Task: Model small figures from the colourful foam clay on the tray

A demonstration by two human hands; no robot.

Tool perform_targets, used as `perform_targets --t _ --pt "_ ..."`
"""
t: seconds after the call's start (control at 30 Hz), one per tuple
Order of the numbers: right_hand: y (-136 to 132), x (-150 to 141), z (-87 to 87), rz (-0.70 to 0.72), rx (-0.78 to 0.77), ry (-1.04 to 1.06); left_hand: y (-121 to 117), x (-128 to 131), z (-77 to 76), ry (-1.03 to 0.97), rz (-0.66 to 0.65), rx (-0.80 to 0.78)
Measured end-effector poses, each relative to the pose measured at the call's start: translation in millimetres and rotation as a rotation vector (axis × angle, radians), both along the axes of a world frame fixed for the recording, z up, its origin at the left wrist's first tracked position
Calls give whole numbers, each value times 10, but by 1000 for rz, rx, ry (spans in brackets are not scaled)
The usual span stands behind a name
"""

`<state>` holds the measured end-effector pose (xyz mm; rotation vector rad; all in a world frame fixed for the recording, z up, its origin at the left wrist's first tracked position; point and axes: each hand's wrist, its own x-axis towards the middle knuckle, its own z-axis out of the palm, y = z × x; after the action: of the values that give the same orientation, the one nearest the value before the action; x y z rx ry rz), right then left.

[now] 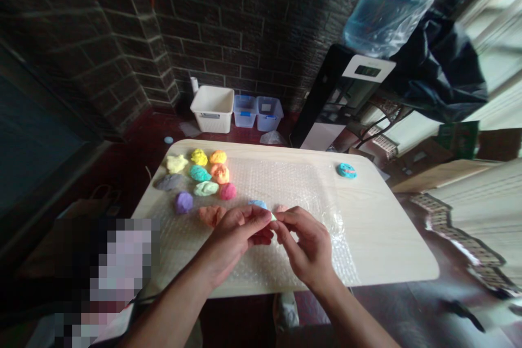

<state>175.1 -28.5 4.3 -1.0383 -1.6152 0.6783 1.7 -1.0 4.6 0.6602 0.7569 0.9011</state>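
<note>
A small pale green piece of modelling clay (273, 217) is pinched between the fingertips of both hands, above the bubble wrap. My left hand (244, 225) holds it from the left with thumb and fingers closed. From the other side my right hand (305, 239) grips it with thumb and forefinger. Just behind the hands are a blue lump of clay (258, 203) and a pinkish lump (281, 208), both partly hidden. A brown lump (210, 215) lies beside my left hand. Light green clay (206, 188) sits farther back.
Several more clay lumps, including a purple one (184, 203) and a yellow one (199, 156), lie on the table's left. Bubble wrap (293, 179) covers the middle. A turquoise round object (346, 170) sits at right. Bins (212, 111) and a water dispenser (326, 98) stand beyond.
</note>
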Motion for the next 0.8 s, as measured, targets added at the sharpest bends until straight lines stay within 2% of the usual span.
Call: perform_targets --t 0.1,0.2,0.37,0.63,0.8 --pt "0 6 -25 -47 62 -41 -7 -8 -20 -19 -23 -21" --pt "3 10 -58 -64 87 -61 0 -8 -43 53 15 47" --pt "4 0 -39 10 133 -80 24 6 -67 136 51 101" --pt "-1 24 -14 -19 129 -210 13 20 -33 28 89 7" --pt "-8 31 -19 -21 117 -198 19 25 -6 3 82 7"
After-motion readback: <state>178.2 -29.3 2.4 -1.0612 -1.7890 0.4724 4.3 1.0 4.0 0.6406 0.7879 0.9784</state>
